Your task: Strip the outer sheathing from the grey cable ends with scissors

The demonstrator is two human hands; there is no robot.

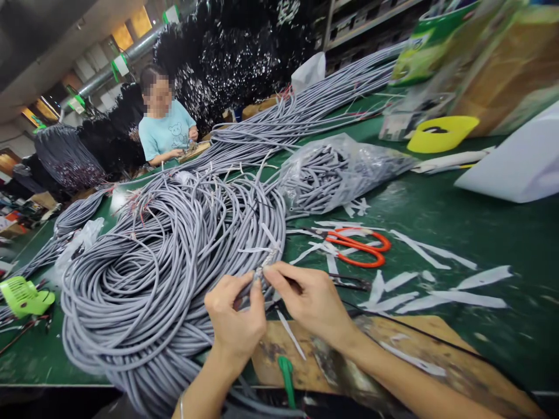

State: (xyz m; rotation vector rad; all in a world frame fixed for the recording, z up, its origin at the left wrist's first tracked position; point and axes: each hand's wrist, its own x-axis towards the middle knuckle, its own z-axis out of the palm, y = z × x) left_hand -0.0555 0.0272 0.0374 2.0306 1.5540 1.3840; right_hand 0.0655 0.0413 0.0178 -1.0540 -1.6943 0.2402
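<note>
A big heap of grey cables [174, 262] lies coiled on the green table [458, 233]. My left hand [236, 317] is closed around the end of one grey cable at the heap's near edge. My right hand [312, 299] pinches the same cable end [259, 272] from the right, fingertips meeting those of the left. Thin white strips stick out of the cable ends just above my fingers. Both hands hover over a worn wooden board [393, 361] at the table's front edge.
Orange-handled scissors [360, 247] lie right of my hands among white paper strips [437, 291]. A plastic bag of grey cables [336, 171] sits behind them. A yellow tub [441, 134] and cardboard boxes stand at far right. Another person in a light blue shirt [165, 131] works at the far end.
</note>
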